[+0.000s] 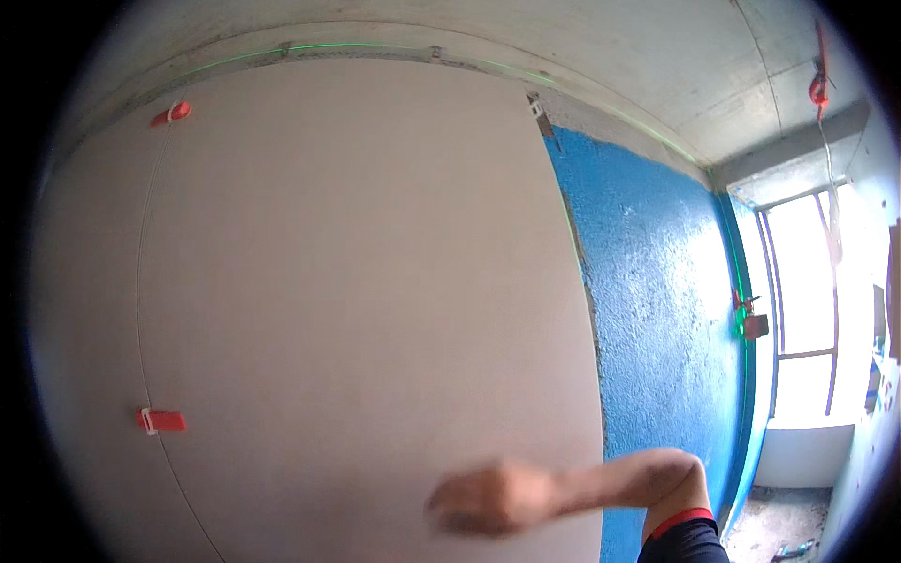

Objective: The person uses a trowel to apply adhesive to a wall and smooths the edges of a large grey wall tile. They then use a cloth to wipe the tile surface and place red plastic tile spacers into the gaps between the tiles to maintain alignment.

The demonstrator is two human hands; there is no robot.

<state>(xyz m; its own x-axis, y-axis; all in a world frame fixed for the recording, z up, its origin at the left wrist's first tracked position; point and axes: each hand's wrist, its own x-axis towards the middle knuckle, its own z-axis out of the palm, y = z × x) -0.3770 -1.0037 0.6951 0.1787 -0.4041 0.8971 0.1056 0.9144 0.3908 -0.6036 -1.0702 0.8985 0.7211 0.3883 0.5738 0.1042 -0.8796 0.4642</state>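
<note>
My right hand [488,499] is held in front of the lower part of a large pale wall tile [366,281]. Motion smears its fingers, so I cannot make out whether they are closed or grip anything. Whether the hand touches the tile is also unclear. The bent right arm comes in from the lower right, in a dark sleeve with a red edge. My left hand is outside the view. Along the thin seam on the left, an upper red tile-levelling wedge [172,114] and a lower red wedge [167,420] sit in white clips.
Right of the tile runs a blue-coated wall [648,281]. A laser level [754,326] glows green near the corner, its lines crossing wall and ceiling edge. Beyond is a bright window [802,300]. A red object with a cable [819,91] hangs from the ceiling.
</note>
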